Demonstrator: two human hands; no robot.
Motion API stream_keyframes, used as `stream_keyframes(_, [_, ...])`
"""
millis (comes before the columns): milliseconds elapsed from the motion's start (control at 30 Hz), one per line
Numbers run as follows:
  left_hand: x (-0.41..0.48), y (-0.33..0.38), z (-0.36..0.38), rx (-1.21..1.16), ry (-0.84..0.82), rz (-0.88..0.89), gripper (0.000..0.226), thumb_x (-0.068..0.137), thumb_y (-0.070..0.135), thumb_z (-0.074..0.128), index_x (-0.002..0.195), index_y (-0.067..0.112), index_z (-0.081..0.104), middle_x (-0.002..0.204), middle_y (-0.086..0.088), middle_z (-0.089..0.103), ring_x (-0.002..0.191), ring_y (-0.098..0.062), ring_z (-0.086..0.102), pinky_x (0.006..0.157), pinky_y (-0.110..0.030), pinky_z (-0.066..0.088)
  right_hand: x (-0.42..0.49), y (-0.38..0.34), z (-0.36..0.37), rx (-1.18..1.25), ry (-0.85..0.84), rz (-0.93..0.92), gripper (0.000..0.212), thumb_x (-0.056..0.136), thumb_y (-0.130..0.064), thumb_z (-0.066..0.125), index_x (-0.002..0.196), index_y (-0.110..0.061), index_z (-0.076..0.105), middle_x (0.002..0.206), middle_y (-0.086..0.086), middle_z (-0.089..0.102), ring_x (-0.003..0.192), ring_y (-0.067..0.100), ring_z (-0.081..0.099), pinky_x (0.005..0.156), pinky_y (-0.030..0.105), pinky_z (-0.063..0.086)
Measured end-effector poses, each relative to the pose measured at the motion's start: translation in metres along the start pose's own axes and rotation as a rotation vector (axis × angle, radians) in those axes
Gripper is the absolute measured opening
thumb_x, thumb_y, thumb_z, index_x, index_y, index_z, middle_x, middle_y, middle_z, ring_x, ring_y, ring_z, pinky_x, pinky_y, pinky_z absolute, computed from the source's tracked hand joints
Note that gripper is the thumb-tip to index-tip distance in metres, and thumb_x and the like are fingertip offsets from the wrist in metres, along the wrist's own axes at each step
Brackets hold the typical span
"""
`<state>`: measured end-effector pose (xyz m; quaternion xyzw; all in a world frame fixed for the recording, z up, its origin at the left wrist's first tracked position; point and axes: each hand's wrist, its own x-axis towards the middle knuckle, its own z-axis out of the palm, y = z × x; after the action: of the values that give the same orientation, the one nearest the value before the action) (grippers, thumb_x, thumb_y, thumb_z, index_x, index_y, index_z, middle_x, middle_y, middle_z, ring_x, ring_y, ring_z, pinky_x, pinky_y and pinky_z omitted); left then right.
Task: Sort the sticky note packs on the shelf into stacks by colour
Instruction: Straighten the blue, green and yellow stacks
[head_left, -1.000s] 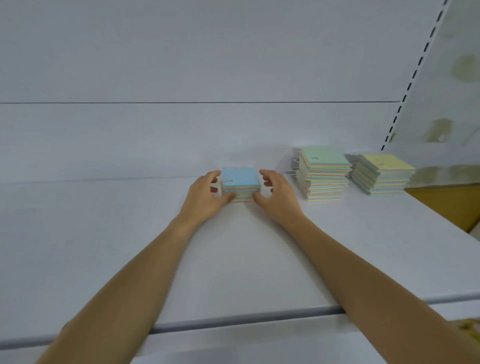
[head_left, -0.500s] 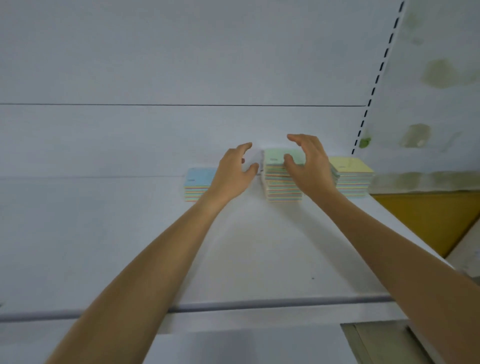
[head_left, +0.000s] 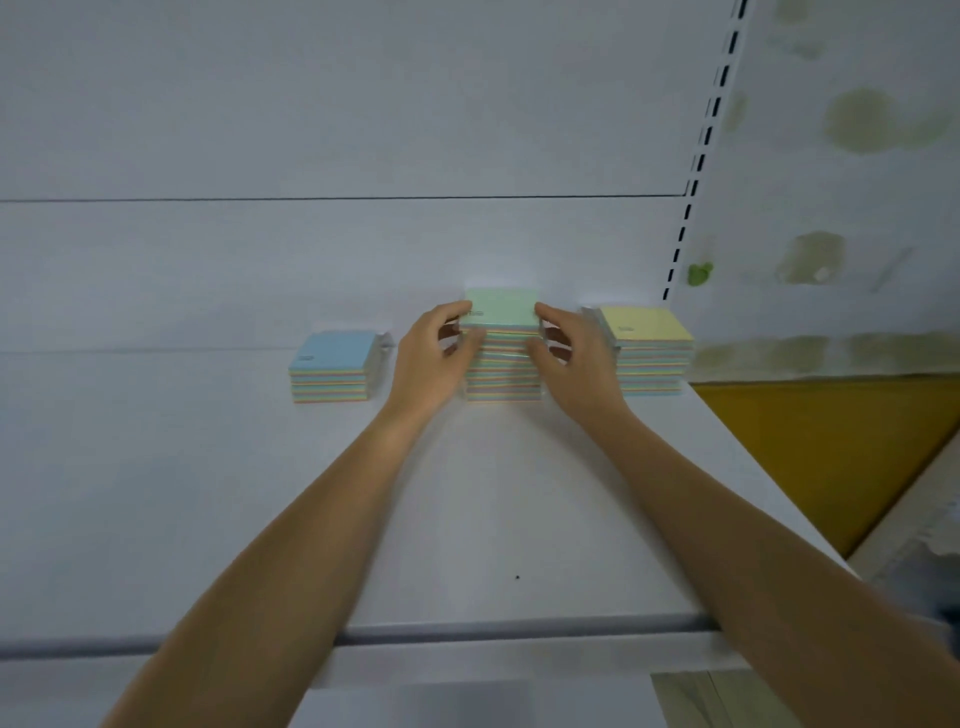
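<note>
Left hand (head_left: 430, 359) and right hand (head_left: 577, 358) clasp the square, stripe-edged green stack (head_left: 502, 309)

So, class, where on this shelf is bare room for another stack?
Bare white shelf lies left of the blue-topped sticky-note stack. Crowded: left grip and right grip hold the green-topped stack, the yellow-topped stack close beside.

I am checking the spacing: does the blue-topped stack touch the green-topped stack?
Apart. The head view shows the blue-topped stack left of the green-topped stack, with the left hand and white shelf between them.
</note>
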<state>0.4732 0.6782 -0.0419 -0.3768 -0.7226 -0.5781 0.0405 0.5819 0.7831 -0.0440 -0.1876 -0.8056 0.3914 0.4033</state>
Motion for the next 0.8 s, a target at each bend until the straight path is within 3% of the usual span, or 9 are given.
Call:
stream_keyframes(233, [-0.003, -0.001, -0.002, 0.024, -0.001, 0.052, 0.038, 0.087, 0.013, 0.06, 0.123, 0.006, 0.055, 0.125, -0.011, 0.059, 0.103, -0.012, 0.057, 0.077, 0.007, 0.037, 0.003, -0.002, -0.004, 0.111, 0.003, 0.101, 0.037, 0.089, -0.009, 0.056, 0.125, -0.004, 0.053, 0.125, 0.01, 0.06, 0.11, 0.017, 0.059, 0.097, 0.021, 0.044])
stream_keyframes(300, [-0.004, -0.001, -0.002, -0.042, -0.033, 0.042, 0.045, 0.083, 0.01, 0.064, 0.125, 0.005, 0.051, 0.124, -0.009, 0.058, 0.106, -0.016, 0.057, 0.086, -0.006, 0.046, 0.0, 0.0, -0.003, 0.07, -0.025, 0.077, 0.043, 0.087, -0.01, 0.059, 0.129, -0.008, 0.049, 0.124, 0.007, 0.058, 0.108, 0.013, 0.055, 0.096, 0.017, 0.042])
stream_keyframes(400, [-0.01, 0.0, -0.002, -0.089, -0.09, -0.012, 0.055, 0.078, 0.007, 0.069, 0.128, 0.007, 0.046, 0.114, 0.001, 0.054, 0.103, -0.012, 0.054, 0.092, -0.024, 0.048, -0.005, 0.001, -0.004, -0.002, -0.101, 0.035, 0.054, 0.085, -0.009, 0.062, 0.135, -0.011, 0.041, 0.116, -0.006, 0.049, 0.106, 0.005, 0.046, 0.082, -0.005, 0.034])
stream_keyframes(500, [-0.011, -0.002, -0.004, -0.103, -0.117, -0.018, 0.056, 0.077, 0.004, 0.07, 0.127, 0.007, 0.046, 0.11, 0.003, 0.054, 0.103, -0.012, 0.054, 0.095, -0.027, 0.047, -0.005, 0.002, -0.007, -0.011, -0.107, 0.041, 0.056, 0.086, -0.008, 0.06, 0.137, -0.011, 0.039, 0.114, -0.007, 0.048, 0.107, 0.004, 0.046, 0.086, 0.002, 0.034])
stream_keyframes(600, [-0.011, -0.004, -0.004, -0.129, -0.099, -0.039, 0.055, 0.076, 0.004, 0.07, 0.127, 0.007, 0.046, 0.112, -0.003, 0.057, 0.104, -0.014, 0.055, 0.097, -0.03, 0.047, -0.006, 0.004, -0.006, 0.013, -0.087, 0.055, 0.054, 0.085, -0.007, 0.061, 0.135, -0.013, 0.042, 0.11, -0.004, 0.052, 0.105, 0.004, 0.049, 0.08, -0.005, 0.036])
stream_keyframes(800, [-0.013, -0.003, -0.003, -0.149, -0.053, -0.046, 0.053, 0.077, 0.009, 0.071, 0.126, 0.009, 0.049, 0.108, 0.003, 0.055, 0.101, -0.009, 0.054, 0.093, -0.021, 0.046, -0.008, 0.002, -0.006, 0.023, -0.055, 0.049, 0.048, 0.086, -0.009, 0.061, 0.131, -0.013, 0.047, 0.109, 0.0, 0.055, 0.102, 0.007, 0.052, 0.092, 0.019, 0.039])
